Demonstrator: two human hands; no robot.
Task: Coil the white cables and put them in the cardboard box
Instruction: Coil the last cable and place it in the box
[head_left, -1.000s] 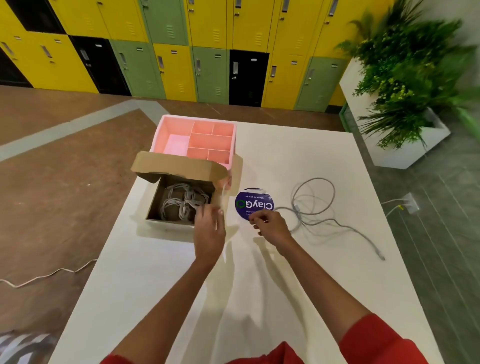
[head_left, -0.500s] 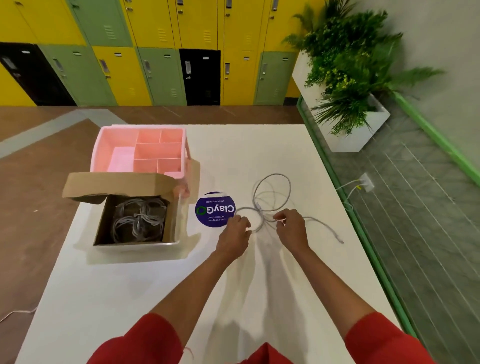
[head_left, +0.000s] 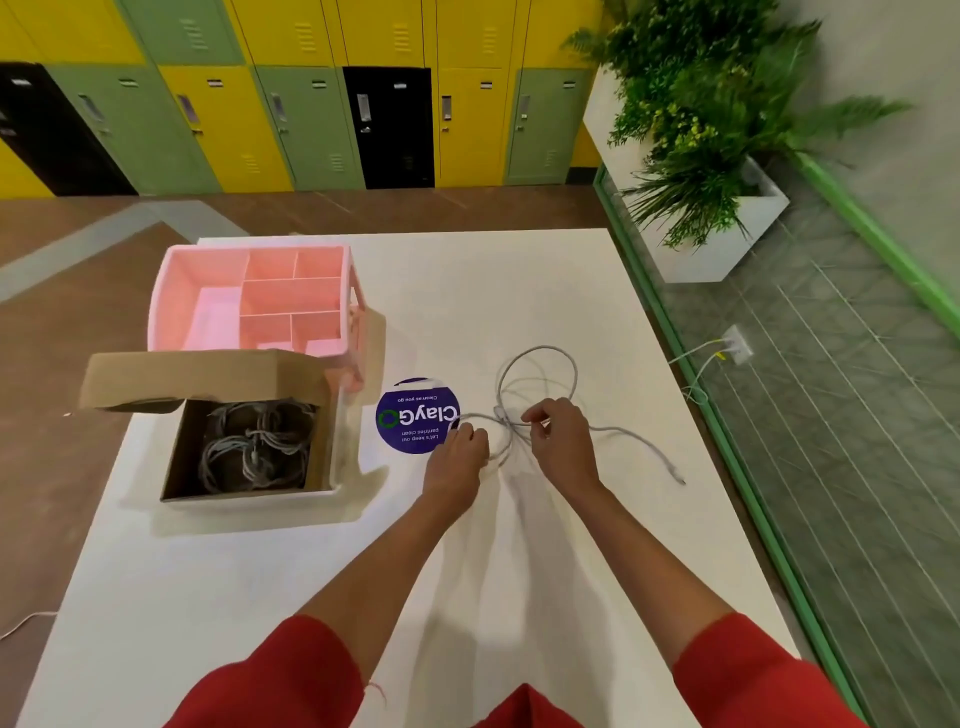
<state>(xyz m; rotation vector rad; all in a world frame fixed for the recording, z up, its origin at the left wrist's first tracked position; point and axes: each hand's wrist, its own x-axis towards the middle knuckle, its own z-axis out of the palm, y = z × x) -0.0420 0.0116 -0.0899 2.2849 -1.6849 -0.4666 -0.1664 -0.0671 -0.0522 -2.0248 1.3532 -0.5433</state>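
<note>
We see both hands at work on one loose white cable (head_left: 538, 352) in the right half of the bench (head_left: 291, 582), about midway between its near and far edges. The left hand (head_left: 458, 460) is knuckles up, its fingers (head_left: 470, 435) curled in on a strand of the cable, just beside the right rim of a round purple sticker (head_left: 410, 423) that lies flat on the bench top. The right hand (head_left: 560, 441) is close by, near the left but apart from it, and its thumb and fingers pinch the cable where the strands cross.

Beyond the hands the cable makes a rounded loop toward the far edge, with fainter turns inside it. From the right hand a free tail runs out toward the right edge of the bench and ends in a small plug (head_left: 679, 479) short of that edge.

The cardboard box (head_left: 244, 500) sits by the left edge of the bench, well apart from the hands, with the sticker between them. Its lid flap (head_left: 202, 376) stands open over the far side. Inside lie coiled cables (head_left: 254, 447), overlapping bundles that we cannot count. Just behind the box, toward the far left corner, stands a pink organiser (head_left: 205, 280) divided into compartments; we cannot tell whether the two touch.

Red sleeves (head_left: 270, 670) cover the upper arms. Past the far edge runs a row of yellow, green and black lockers (head_left: 311, 124), and off the far right corner a green plant (head_left: 691, 104) grows in a white planter (head_left: 727, 249).
</note>
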